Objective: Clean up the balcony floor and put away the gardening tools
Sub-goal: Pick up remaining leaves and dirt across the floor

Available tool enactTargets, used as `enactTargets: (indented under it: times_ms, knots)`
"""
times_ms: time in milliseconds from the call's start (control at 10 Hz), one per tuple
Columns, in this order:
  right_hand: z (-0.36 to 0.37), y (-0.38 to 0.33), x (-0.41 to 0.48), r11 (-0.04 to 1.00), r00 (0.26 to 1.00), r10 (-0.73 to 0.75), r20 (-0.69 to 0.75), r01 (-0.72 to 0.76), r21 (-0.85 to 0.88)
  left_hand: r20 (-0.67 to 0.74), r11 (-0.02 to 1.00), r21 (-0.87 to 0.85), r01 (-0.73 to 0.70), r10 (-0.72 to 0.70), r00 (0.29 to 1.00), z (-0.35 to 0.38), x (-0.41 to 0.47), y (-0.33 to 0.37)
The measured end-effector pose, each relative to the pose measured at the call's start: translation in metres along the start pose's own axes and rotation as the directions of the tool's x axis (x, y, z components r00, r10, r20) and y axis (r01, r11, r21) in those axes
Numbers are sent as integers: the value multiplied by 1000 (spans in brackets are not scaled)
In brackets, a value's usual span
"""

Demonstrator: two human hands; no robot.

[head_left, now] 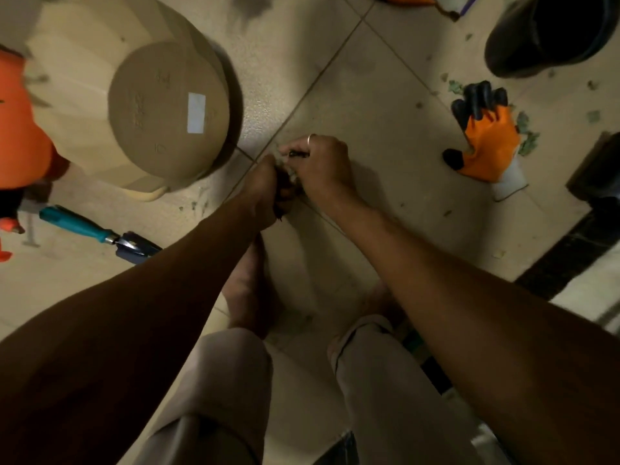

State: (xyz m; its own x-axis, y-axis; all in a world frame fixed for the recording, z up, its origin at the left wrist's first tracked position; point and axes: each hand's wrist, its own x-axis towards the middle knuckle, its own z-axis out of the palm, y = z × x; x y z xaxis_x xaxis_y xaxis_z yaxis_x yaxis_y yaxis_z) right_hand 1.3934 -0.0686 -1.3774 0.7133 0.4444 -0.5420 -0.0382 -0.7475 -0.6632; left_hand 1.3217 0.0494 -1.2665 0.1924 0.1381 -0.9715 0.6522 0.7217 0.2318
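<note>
- Right hand [322, 166]: fingers curled, pinching at a leaf clump [290, 176] low on the floor [385, 95]; ring visible on one finger.
- Left hand [268, 184]: touching the right, curled round the same clump from the other side. What else it holds is too dark to tell.
- Step, as judged: gathering debris by hand. Best to cup the left underneath and sweep inward with the right so no crumbs drop.
- More leaf scraps [528, 137] lie around the glove [484, 139], well to the right.
- Trowel [97, 233] lies to the left, near the upturned pot [151, 105], not yet put away.
</note>
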Motion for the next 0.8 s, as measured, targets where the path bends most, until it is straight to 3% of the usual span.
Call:
enactTargets:
  times_ms: [100, 200, 300, 500, 600, 800]
  knots:
    - [-48, -121, -83, 984, 989, -121, -79, 130, 121, 66, 999, -41, 18, -15, 998, 15, -13, 7]
    - [-58, -113, -87, 997, 993, -71, -94, 75, 31, 114, 994, -89, 61, -51, 992, 23, -26, 11]
    - [-66, -113, -94, 945, 959, -267, -91, 242, -219, 158, 989, -117, 92, -73, 985, 26, -40, 16]
    - [-69, -105, -87, 821, 895, -446, 22, 418, -388, 144, 994, -83, 69, -57, 988, 19, -42, 24]
    - [-65, -106, -92, 780, 864, -498, 79, 486, -395, 132, 997, -78, 19, -9, 991, 17, -46, 30]
    - [-63, -113, -95, 860, 894, -446, -45, 414, -297, 96, 997, -81, -14, 21, 995, 19, -45, 29]
